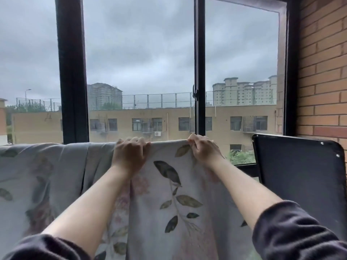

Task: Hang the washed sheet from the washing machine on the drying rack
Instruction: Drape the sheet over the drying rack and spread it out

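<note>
The washed sheet, pale grey with a print of dark leaves and faded pink flowers, hangs draped across the lower half of the view, its top fold running level below the window. The drying rack under it is hidden by the cloth. My left hand grips the top fold with its fingers curled over the edge. My right hand grips the same fold a short way to the right, close to the sheet's right end. Both forearms reach up from dark sleeves.
A black-framed window fills the background, with a handle on its middle post. A dark flat panel with rounded corners stands at the right. A brick wall rises behind it.
</note>
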Available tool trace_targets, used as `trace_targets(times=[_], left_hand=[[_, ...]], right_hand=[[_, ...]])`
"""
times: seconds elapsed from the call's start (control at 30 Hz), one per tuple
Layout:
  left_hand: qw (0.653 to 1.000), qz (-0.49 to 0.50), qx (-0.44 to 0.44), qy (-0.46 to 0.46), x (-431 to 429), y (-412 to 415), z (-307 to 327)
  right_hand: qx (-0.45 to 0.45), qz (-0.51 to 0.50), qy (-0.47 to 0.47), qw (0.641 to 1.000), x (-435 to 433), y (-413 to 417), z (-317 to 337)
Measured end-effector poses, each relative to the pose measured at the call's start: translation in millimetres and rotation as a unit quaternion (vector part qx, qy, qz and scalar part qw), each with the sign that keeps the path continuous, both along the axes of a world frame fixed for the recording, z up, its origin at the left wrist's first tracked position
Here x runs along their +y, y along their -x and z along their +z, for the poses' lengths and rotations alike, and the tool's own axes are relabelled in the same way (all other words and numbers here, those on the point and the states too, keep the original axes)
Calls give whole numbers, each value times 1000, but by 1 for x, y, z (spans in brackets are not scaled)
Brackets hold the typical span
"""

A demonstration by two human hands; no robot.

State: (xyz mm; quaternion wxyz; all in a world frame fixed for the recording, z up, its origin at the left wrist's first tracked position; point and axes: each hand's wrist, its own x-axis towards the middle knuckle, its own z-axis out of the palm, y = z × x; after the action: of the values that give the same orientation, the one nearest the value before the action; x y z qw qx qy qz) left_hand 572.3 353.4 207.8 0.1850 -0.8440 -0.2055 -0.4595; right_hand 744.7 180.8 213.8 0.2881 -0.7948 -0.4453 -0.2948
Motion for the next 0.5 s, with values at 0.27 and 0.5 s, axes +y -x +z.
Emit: trace_targets(times=[0.27, 0.5], left_hand=[[995, 53, -83, -9, 42, 40, -1], [982, 134, -119, 64, 42, 59, -2]], right_hand=[[-83, -12, -57, 995, 17, 5, -4], [48, 86, -9, 995, -11, -5, 0]])
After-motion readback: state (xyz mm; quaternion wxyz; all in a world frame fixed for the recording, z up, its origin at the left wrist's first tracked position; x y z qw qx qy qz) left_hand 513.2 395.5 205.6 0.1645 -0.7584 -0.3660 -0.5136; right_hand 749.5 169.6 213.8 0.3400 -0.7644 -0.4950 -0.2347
